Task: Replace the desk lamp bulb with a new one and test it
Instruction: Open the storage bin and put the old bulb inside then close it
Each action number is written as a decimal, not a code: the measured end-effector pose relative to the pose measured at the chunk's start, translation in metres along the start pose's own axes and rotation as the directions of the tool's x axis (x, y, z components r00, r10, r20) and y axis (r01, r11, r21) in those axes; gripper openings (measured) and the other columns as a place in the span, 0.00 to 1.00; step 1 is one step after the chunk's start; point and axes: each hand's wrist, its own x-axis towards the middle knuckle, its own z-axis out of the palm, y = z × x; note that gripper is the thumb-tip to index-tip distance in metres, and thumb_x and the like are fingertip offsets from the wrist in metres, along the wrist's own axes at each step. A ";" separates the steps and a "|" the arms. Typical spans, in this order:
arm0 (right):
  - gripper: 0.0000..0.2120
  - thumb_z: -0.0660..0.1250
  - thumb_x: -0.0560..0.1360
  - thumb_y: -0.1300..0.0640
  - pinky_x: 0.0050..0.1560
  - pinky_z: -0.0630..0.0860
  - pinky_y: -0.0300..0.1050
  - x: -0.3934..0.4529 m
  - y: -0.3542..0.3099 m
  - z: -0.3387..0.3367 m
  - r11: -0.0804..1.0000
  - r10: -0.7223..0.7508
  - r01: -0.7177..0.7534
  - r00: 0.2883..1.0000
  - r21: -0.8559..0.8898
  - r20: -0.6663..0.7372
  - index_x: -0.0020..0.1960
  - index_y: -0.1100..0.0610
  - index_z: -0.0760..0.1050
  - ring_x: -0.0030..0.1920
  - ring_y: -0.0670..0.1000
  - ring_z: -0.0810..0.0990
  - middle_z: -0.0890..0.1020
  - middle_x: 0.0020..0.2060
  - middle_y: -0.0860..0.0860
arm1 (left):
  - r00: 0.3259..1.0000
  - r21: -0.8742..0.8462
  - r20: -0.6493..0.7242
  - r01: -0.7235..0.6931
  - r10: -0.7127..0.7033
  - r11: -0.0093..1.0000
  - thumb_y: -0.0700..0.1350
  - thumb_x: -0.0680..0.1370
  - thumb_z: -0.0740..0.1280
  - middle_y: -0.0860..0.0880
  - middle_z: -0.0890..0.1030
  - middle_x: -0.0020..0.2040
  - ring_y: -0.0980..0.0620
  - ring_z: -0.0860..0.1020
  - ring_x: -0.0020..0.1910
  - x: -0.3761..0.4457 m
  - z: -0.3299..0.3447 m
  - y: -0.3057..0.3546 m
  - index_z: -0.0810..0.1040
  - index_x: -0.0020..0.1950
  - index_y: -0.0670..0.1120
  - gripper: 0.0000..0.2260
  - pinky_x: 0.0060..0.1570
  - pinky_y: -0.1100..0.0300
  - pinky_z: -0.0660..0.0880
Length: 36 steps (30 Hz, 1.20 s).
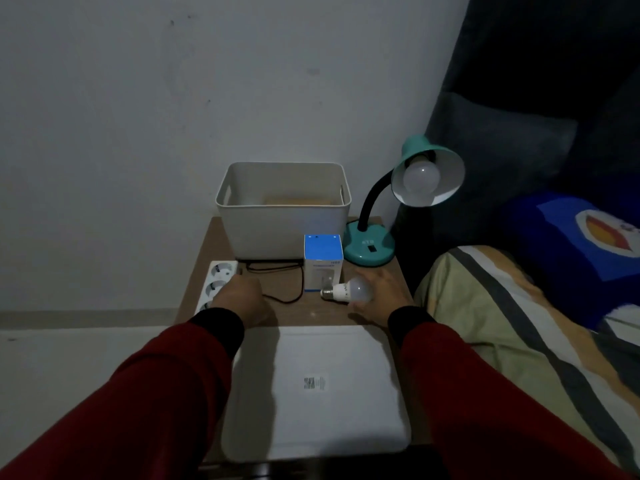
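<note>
Your right hand [379,294] cups a loose bulb [348,290], fingers curled round its globe, screw base pointing left toward the blue box [323,261]. The box stands on the table [221,244], just in front of the white bin [282,206]. Right of the box sits the teal lamp [372,242], an unlit bulb in its shade. Left of the box, your left hand [242,299] is closed loosely beside the power strip [216,280]; whether it holds anything I cannot tell.

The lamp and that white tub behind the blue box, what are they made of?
The lamp: teal shade and base, smooth and evenly coloured, painted metal or plastic; black neck bent in a curve, so flexible. The tub: likely matte plastic, with thin walls, rounded corners and moulded handle slots.
</note>
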 end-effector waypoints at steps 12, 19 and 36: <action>0.29 0.74 0.68 0.54 0.62 0.70 0.42 -0.001 -0.005 -0.006 0.999 0.009 -0.009 1.000 0.052 -0.005 0.67 0.56 0.71 0.64 0.55 0.74 0.76 0.63 0.56 | 1.000 -0.026 0.020 0.020 -0.019 0.999 0.49 0.75 0.65 0.38 0.75 0.63 0.41 0.73 0.63 0.012 -0.012 -0.014 0.73 0.61 0.37 0.20 0.62 0.53 0.73; 0.29 0.74 0.68 0.55 0.63 0.71 0.44 -0.022 -0.031 -0.065 0.992 -0.032 0.040 0.997 0.117 -0.071 0.67 0.57 0.71 0.63 0.55 0.75 0.77 0.63 0.58 | 0.998 -0.061 -0.061 -0.021 0.017 0.998 0.45 0.76 0.64 0.40 0.73 0.64 0.43 0.74 0.61 -0.007 -0.068 -0.007 0.74 0.62 0.39 0.17 0.61 0.56 0.73; 0.27 0.76 0.66 0.54 0.56 0.74 0.43 0.119 -0.124 -0.107 0.903 -0.066 0.138 0.980 0.407 -0.186 0.63 0.53 0.75 0.58 0.54 0.77 0.78 0.62 0.54 | 0.986 -0.116 -0.157 -0.066 0.047 0.991 0.46 0.76 0.64 0.40 0.73 0.65 0.42 0.74 0.64 0.115 -0.138 -0.003 0.73 0.63 0.40 0.18 0.61 0.53 0.73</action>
